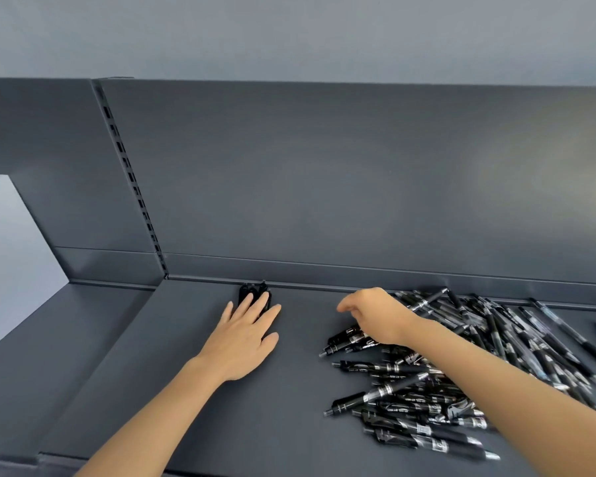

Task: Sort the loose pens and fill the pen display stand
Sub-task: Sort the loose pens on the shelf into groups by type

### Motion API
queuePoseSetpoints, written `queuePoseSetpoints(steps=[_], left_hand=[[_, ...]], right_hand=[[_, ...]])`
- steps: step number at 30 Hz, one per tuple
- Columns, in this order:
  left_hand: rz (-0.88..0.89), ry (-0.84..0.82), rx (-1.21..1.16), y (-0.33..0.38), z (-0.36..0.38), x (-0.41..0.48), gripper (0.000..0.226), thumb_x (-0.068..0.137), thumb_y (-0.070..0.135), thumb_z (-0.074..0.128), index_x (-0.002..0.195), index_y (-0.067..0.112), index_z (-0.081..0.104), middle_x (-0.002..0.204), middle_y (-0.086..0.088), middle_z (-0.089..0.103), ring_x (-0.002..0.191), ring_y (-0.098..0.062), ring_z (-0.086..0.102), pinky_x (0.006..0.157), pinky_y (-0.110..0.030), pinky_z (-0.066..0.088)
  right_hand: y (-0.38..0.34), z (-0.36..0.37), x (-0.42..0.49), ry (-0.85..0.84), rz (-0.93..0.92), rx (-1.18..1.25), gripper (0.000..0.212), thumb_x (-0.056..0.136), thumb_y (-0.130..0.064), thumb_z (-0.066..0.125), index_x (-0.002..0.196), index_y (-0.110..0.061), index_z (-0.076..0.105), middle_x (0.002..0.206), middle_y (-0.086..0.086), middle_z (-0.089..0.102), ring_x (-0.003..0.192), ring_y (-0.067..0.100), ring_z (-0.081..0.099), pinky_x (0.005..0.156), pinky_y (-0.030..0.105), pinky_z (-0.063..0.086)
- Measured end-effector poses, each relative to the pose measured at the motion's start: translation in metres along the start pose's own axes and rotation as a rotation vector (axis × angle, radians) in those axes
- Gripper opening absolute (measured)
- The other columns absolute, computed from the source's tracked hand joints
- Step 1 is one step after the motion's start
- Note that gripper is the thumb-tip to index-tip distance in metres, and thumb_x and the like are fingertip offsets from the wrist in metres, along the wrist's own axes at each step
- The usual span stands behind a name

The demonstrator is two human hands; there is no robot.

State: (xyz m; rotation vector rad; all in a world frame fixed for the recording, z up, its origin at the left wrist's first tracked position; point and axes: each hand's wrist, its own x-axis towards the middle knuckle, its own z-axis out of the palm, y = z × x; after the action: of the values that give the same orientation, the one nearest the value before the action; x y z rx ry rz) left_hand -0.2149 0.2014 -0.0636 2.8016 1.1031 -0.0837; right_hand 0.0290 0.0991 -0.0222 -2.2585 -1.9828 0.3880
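A: What carries it all?

B: A dark grey shelf (186, 390) with a back panel (324, 184). The heap of black pens (461, 373) covers its right half, most lying left-to-right or slanting toward the back.

A: The hands?

B: The right hand (375, 315) hovers over the heap's left edge, fingers curled down; I cannot tell if its grip holds a pen. The left hand (245, 335) lies flat and relaxed, fingertips touching the small black stand (252, 290) at the back edge.

A: So the stand is where?

B: Left of the right hand, with nothing between them.
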Motion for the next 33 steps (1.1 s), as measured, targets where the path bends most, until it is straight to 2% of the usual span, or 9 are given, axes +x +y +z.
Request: queuePoseSetpoints(steps=[3,6,9,13,19,23,27,30,33], left_hand=[[0.030,0.122,-0.043,0.015,-0.006,-0.005,0.081,0.083,0.066,0.003,0.153,0.026,0.012,0.161,0.005,-0.006,0.148,-0.016,-0.012,0.119,-0.042,-0.007],[0.058,0.194,-0.217,0.045,-0.012,-0.008,0.056,0.097,0.050,0.036,0.145,0.020,0.037,0.155,0.005,0.025,0.145,-0.012,0.016,0.116,-0.027,0.013],[0.104,0.113,-0.349,0.077,-0.013,-0.006,0.047,0.095,0.045,0.049,0.136,0.022,0.048,0.139,0.009,0.043,0.129,-0.008,0.038,0.106,-0.023,0.032],[0.122,0.049,-0.371,0.099,-0.009,0.005,0.045,0.094,0.037,0.054,0.136,0.021,0.049,0.133,0.006,0.048,0.125,-0.012,0.043,0.104,-0.028,0.037],[0.099,0.119,-0.267,0.098,-0.010,0.015,0.034,0.095,0.026,0.053,0.129,0.022,0.054,0.122,0.006,0.053,0.118,-0.013,0.047,0.096,-0.030,0.044],[0.062,0.134,-0.266,0.094,-0.010,0.021,0.035,0.094,0.023,0.055,0.130,0.020,0.053,0.125,0.004,0.053,0.120,-0.014,0.048,0.098,-0.029,0.042],[0.048,0.038,-0.334,0.094,-0.011,0.024,0.042,0.090,0.032,0.062,0.129,0.020,0.054,0.117,0.005,0.049,0.116,-0.014,0.047,0.097,-0.027,0.041],[0.036,0.000,-0.376,0.099,-0.011,0.025,0.050,0.085,0.042,0.065,0.129,0.020,0.054,0.112,0.007,0.045,0.112,-0.012,0.045,0.093,-0.026,0.042],[0.045,0.016,-0.330,0.108,-0.013,0.026,0.043,0.085,0.042,0.066,0.120,0.020,0.055,0.112,0.006,0.047,0.108,-0.011,0.044,0.086,-0.025,0.041]], right_hand=[[0.014,-0.009,-0.006,-0.026,0.017,-0.038,0.043,0.092,0.001,0.040,0.127,-0.016,0.059,0.126,0.003,0.062,0.118,0.022,0.055,0.098,0.032,0.044],[0.024,-0.014,-0.013,-0.119,0.021,-0.070,0.035,0.096,-0.009,0.046,0.127,-0.016,0.059,0.129,0.004,0.059,0.120,0.022,0.053,0.100,0.031,0.042],[0.027,-0.014,-0.017,-0.173,-0.004,-0.111,0.031,0.097,-0.014,0.050,0.126,-0.018,0.060,0.124,0.007,0.057,0.116,0.026,0.053,0.098,0.034,0.042],[0.030,-0.018,-0.023,-0.196,-0.019,-0.129,0.030,0.096,-0.012,0.052,0.125,-0.017,0.059,0.122,0.010,0.052,0.113,0.028,0.050,0.097,0.037,0.042],[0.042,-0.024,-0.040,-0.158,0.008,-0.027,0.035,0.095,-0.007,0.052,0.129,-0.015,0.054,0.131,0.006,0.055,0.119,0.023,0.051,0.098,0.034,0.043],[0.050,-0.026,-0.044,-0.150,0.008,-0.045,0.040,0.094,-0.007,0.054,0.134,-0.014,0.052,0.134,0.006,0.055,0.124,0.023,0.050,0.102,0.037,0.042],[0.052,-0.025,-0.043,-0.143,-0.016,-0.083,0.027,0.092,-0.011,0.058,0.119,-0.010,0.061,0.108,0.006,0.053,0.105,0.024,0.052,0.089,0.030,0.042],[0.053,-0.024,-0.041,-0.125,-0.010,-0.064,0.020,0.089,-0.012,0.061,0.110,-0.011,0.063,0.111,0.007,0.056,0.105,0.024,0.053,0.088,0.031,0.044],[0.053,-0.029,-0.042,-0.013,0.011,0.017,0.019,0.090,-0.012,0.060,0.109,-0.009,0.062,0.111,0.007,0.060,0.101,0.023,0.057,0.087,0.032,0.046]])
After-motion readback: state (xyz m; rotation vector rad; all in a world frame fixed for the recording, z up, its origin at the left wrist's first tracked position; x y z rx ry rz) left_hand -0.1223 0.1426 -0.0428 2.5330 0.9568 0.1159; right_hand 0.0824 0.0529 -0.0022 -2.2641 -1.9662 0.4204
